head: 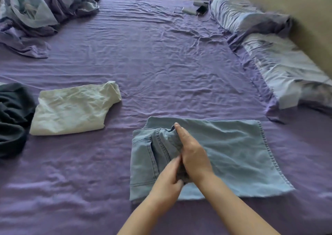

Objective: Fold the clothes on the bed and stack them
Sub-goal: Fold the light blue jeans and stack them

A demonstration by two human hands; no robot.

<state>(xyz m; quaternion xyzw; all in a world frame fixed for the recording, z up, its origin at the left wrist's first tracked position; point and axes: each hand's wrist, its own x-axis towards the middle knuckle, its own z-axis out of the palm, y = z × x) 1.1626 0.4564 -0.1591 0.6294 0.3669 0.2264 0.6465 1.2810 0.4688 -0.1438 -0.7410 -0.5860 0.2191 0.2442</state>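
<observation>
Light blue denim jeans [237,155] lie partly folded on the purple bed sheet [152,64], near the front. My right hand [192,154] lies edge-on along the fold near the waistband, fingers straight and pressing down. My left hand [167,179] pinches the denim just beside it, at the near end of the same fold. A folded white garment [71,109] lies flat to the left. A dark crumpled garment [12,116] sits at the left edge.
A bunched purple and pale blue duvet [41,10] fills the far left corner. Two pillows [269,42] line the right side against the wall. A phone and small items [197,10] lie at the far end of the bed.
</observation>
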